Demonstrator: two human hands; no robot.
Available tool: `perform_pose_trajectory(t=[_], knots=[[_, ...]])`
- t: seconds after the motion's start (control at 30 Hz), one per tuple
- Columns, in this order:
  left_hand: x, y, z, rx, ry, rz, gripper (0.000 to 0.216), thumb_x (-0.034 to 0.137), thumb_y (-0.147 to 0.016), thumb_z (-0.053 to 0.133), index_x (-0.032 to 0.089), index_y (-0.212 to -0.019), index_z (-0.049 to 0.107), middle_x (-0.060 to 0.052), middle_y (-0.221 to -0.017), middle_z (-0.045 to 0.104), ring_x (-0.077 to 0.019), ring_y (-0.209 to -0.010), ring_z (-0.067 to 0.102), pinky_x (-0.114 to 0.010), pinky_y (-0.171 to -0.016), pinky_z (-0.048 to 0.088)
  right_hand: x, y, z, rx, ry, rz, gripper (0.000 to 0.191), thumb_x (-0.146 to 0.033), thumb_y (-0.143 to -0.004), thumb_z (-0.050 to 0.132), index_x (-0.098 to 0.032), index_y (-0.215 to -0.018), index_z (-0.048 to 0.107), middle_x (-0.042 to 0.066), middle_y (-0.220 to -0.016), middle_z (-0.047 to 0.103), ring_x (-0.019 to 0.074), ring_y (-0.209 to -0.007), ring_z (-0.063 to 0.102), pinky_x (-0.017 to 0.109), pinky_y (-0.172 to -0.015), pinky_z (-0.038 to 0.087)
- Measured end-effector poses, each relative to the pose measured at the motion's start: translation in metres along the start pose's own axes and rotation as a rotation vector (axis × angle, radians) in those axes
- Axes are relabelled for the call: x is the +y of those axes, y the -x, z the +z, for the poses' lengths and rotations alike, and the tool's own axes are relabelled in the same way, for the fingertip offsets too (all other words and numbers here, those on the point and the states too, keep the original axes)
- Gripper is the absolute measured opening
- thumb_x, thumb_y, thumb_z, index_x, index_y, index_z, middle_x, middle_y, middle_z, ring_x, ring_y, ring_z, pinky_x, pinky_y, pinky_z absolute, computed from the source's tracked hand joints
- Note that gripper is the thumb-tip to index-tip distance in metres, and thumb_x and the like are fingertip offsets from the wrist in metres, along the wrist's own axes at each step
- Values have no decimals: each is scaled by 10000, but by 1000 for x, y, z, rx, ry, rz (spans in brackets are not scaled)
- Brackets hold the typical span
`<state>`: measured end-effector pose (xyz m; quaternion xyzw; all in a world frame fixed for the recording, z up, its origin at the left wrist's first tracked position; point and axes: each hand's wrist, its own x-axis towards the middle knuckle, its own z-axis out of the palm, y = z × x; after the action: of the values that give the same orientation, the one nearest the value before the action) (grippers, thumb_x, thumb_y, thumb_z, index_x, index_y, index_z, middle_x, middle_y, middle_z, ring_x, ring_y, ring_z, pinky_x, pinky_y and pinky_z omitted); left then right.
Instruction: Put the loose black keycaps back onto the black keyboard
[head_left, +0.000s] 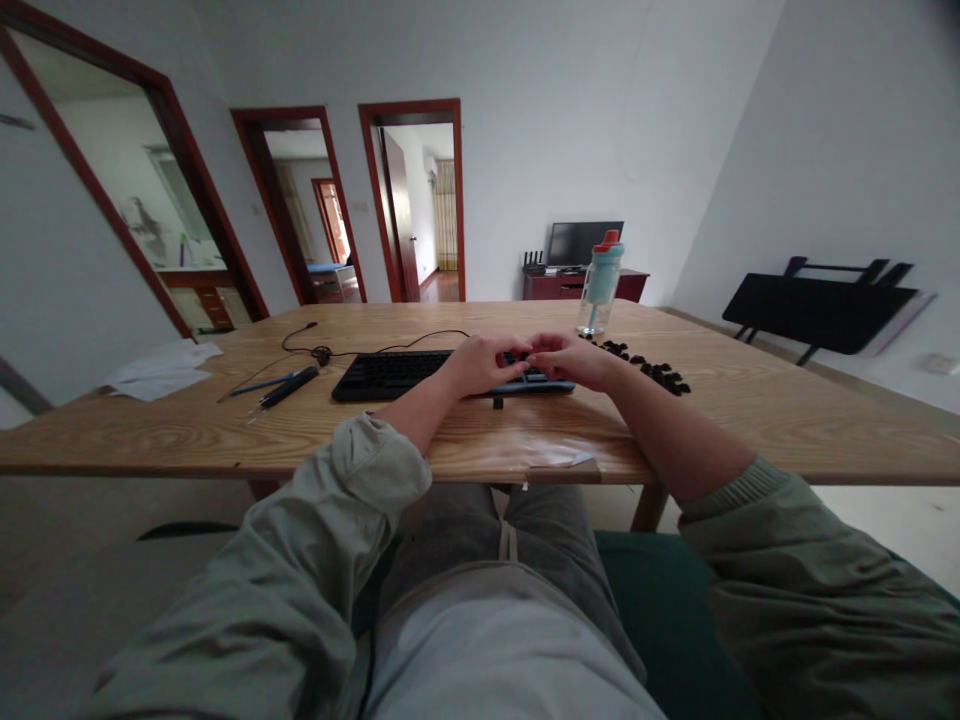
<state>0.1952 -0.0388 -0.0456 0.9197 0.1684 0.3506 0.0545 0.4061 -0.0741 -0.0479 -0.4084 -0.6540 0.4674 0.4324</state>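
Keyboard (390, 376), right part under left hand (478, 364) and right hand (576, 362); fingers (504, 346) curled, cannot tell whether pinching.

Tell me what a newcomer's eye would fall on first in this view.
Probably the left hand and right hand, drawn together over the right part of the black keyboard. Next, the clear-and-teal bottle with its red top, standing upright beyond the right hand. Then the scatter of small black pieces, lying on the wooden table to the right of the keyboard.
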Motion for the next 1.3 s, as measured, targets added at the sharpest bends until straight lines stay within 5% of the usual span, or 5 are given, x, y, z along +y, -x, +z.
perform_pose_trajectory(t=[0.4,0.63,0.97,1.13,1.3], knots=[[2,-2,6,11,33,-94,269,291,-808,690,177,-1052,692,-29,-935,728,-127,-677,612,-269,-679,494,-5,6,-31,202,31,-35,285,-355,-719,767,-197,-942,686,31,-881,690,74,-569,472,222,-487,351],[4,-6,9,-10,-94,2,229,271,-834,674,203,-1048,722,-37,-949,728,-171,-810,647,-294,-776,497,-13,20,-29,-68,326,120,334,-479,-743,745,-196,-920,727,32,-788,684,100,-561,493,241,-483,344],[9,-13,26,-126,-195,112,147,267,-855,646,230,-968,733,-49,-982,708,-198,-919,663,-300,-818,498,-12,17,-30,-124,528,132,265,-454,-713,745,-205,-797,704,18,-695,620,133,-618,524,244,-523,388],[6,-17,31,-51,-140,78,267,235,-866,628,252,-1125,695,-25,-1015,725,-189,-937,663,-301,-854,491,-11,18,-36,-86,550,107,246,-451,-743,723,-220,-815,679,-1,-693,605,119,-589,494,245,-506,348],[5,-21,36,-40,-143,89,194,236,-878,621,228,-1053,705,-31,-1019,735,-190,-936,667,-298,-840,486,-13,19,-31,-104,545,62,350,-493,-707,762,-198,-865,662,10,-731,620,125,-613,509,248,-527,360]])
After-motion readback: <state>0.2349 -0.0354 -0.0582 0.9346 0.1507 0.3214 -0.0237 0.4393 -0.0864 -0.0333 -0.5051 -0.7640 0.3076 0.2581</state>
